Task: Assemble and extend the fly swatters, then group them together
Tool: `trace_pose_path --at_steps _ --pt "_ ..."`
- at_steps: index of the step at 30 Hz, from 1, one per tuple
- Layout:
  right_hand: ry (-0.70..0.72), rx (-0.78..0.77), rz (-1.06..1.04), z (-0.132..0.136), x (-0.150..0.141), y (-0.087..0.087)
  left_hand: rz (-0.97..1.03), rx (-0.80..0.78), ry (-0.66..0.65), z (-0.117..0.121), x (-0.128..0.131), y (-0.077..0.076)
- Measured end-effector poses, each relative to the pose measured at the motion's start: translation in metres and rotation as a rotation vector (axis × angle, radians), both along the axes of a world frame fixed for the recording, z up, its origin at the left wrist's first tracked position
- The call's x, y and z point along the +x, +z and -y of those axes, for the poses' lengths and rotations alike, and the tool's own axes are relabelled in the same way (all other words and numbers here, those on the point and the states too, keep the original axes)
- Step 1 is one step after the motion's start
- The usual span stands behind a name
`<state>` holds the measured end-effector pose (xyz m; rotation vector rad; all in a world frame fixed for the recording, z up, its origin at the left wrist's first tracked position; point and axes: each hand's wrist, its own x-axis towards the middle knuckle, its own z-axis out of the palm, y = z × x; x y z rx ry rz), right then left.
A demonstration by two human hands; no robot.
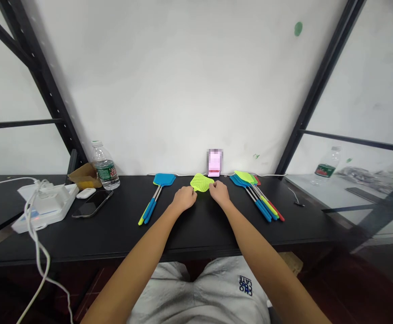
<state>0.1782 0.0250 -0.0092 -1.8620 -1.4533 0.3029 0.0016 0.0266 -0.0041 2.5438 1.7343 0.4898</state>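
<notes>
A yellow-green fly swatter is between my two hands, its perforated head flat above the black table. My left hand is closed at the head's lower left corner. My right hand pinches the edge on the right. The swatter's handle does not show; it may be hidden by my left hand. To the left lies a small stack of blue fly swatters with a yellow-green one underneath. On the right, a fanned pile of fly swatters mixes blue, yellow-green and red, handles toward me.
A phone with a lit screen leans on the wall. At the left stand a water bottle, a cardboard box, a dark phone, a white earbud case and a power strip with white cables. Black metal posts flank the table.
</notes>
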Motion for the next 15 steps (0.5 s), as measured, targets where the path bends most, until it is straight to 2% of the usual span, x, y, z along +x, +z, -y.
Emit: trace_pose_path --at_steps 6,15 --pt "-0.076 -0.015 -0.113 -0.0010 0.0050 0.0011 0.036 -0.020 -0.028 0.0019 0.0011 0.0040" --pt "-0.051 -0.002 -0.128 -0.0031 0.0073 0.0011 0.061 -0.025 -0.089 0.0031 0.0014 0.0021"
